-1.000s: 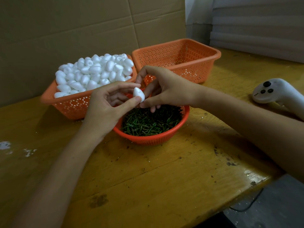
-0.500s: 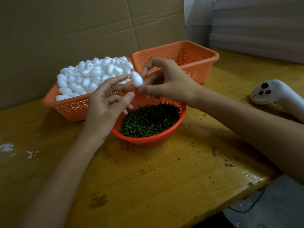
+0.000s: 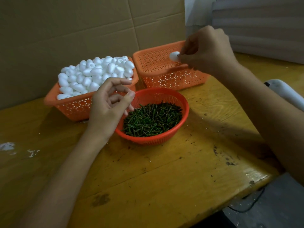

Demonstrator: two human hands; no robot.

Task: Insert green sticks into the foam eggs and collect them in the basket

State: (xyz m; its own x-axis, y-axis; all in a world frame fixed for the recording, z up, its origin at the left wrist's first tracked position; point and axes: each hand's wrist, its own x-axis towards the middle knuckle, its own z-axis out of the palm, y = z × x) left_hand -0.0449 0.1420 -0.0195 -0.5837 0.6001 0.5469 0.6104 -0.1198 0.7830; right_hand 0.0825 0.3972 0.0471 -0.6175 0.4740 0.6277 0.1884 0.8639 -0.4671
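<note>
My right hand (image 3: 208, 50) pinches the short green stick set in a white foam egg (image 3: 174, 56) and holds it over the orange square basket (image 3: 158, 63) at the back right. My left hand (image 3: 108, 106) hovers with loosely curled fingers and holds nothing, between the basket heaped with white foam eggs (image 3: 95, 73) and the round red bowl (image 3: 184, 116) full of green sticks (image 3: 153, 120).
All three containers stand on a worn yellow wooden table (image 3: 164, 170), backed by a cardboard wall (image 3: 82, 30). A white controller (image 3: 286, 92) lies at the right edge. White crumbs (image 3: 8, 147) mark the table's left side. The table's front edge drops off at lower right.
My right hand took the egg from my left hand and carried it right and back, over the square basket. My left hand let go and stayed above the bowl's left rim.
</note>
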